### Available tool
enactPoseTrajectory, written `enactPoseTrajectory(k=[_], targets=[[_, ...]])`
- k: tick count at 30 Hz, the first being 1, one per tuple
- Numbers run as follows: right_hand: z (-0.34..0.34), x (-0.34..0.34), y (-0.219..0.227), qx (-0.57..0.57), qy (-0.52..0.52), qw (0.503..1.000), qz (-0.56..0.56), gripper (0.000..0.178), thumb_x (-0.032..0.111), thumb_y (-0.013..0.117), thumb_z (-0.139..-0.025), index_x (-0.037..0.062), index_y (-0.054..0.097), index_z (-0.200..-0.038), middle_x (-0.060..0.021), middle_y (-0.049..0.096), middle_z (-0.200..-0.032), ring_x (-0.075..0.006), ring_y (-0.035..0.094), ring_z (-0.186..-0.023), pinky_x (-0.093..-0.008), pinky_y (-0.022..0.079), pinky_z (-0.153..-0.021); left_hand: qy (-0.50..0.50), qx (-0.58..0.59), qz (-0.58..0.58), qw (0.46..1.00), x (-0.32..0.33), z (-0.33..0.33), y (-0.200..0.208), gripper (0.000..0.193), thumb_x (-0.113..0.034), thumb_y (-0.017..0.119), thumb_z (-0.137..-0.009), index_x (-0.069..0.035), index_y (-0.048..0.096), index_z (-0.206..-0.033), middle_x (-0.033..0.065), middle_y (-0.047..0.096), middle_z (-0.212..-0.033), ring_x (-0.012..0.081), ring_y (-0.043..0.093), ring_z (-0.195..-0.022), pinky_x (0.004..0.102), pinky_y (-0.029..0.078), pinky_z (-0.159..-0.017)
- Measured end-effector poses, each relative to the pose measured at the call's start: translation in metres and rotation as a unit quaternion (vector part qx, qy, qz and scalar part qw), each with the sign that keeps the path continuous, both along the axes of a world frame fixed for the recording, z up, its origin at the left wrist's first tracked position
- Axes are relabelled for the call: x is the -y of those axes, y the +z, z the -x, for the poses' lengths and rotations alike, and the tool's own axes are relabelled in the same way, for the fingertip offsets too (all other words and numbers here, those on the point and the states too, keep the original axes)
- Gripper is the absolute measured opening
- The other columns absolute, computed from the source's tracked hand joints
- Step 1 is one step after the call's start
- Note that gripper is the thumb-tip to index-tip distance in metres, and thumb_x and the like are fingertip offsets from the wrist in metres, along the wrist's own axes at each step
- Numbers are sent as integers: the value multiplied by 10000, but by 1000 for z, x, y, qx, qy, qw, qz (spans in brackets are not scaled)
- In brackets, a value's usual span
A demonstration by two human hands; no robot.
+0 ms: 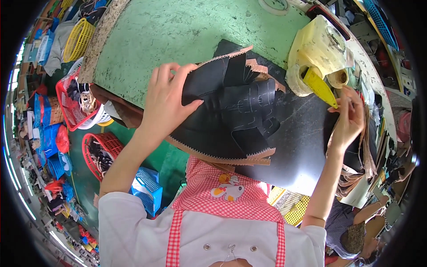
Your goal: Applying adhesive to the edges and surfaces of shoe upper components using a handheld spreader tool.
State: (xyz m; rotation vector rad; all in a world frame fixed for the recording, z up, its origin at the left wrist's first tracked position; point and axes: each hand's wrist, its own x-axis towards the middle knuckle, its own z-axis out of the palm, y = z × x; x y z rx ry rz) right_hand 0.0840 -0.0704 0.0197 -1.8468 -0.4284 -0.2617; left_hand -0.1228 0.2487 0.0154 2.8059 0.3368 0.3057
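Note:
A stack of black leather shoe-upper pieces (213, 107) with tan zigzag-cut edges and pale marking lines lies in front of me, fanned at its right end. My left hand (164, 95) grips the left side of the stack, thumb on top and fingers curled at the far edge. On the right, my right hand (349, 115) pinches the narrow end of a yellow plastic spatula (321, 87). The spatula's wide end sits at the mouth of a round, crusted pot (297, 84), joined to a translucent yellowish container (318, 46). What the pot holds is hidden.
A dark board (298, 147) lies under the leather on the green worktable (169, 31). More tan-edged black pieces (364, 147) hang at the right. A tape roll (274, 5) lies at the far edge. Red baskets (103, 147) stand left; another person (356, 231) is at lower right.

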Motion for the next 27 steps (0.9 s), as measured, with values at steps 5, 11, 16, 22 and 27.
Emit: enactPoseTrajectory(k=[5, 11, 16, 22, 27], targets=[[0, 30, 6, -227, 65, 971, 43, 353, 56, 671, -858, -10, 537, -1177, -99, 597, -1104, -89, 592, -704, -232, 491, -582, 29, -39, 98, 994, -4, -7, 5, 727, -175, 839, -663, -125, 488, -1297, 129, 625, -1101, 352, 593, -1034, 429, 481, -870], [8, 0, -9, -230, 41, 972, 36, 214, 94, 643, -939, -2, 607, -1126, -35, 636, -733, -81, 591, -591, -213, 482, -517, -60, -116, 295, 946, -19, -17, 28, 628, -110, 803, -725, -41, 523, -1283, 116, 636, -1157, 252, 608, -1090, 346, 459, -959], [4, -4, 23, 2, -35, 999, -14, 181, 118, 518, -1008, -32, 568, -1097, -97, 687, -783, -130, 653, -636, -234, 522, -557, -85, -177, 471, 860, -45, 3, 63, 628, -72, 838, -700, -12, 564, -1261, 27, 624, -1143, 113, 561, -1067, 278, 429, -979], [-9, -1, 13, 41, 42, 992, 110, 196, 130, 460, -1036, -33, 534, -1115, -130, 698, -780, -161, 677, -648, -267, 559, -629, -60, -217, 479, 848, -50, 0, 51, 661, -58, 853, -673, -19, 571, -1270, 7, 623, -1121, 106, 558, -1053, 278, 435, -963], [-28, 22, 7, -11, 10, 998, 61, 201, 142, 404, -1051, -34, 488, -1100, -148, 687, -726, -191, 662, -586, -291, 555, -590, -68, -155, 521, 837, -20, -28, 31, 606, -68, 800, -753, -17, 547, -1301, 15, 608, -1149, 107, 546, -1066, 277, 430, -969]])
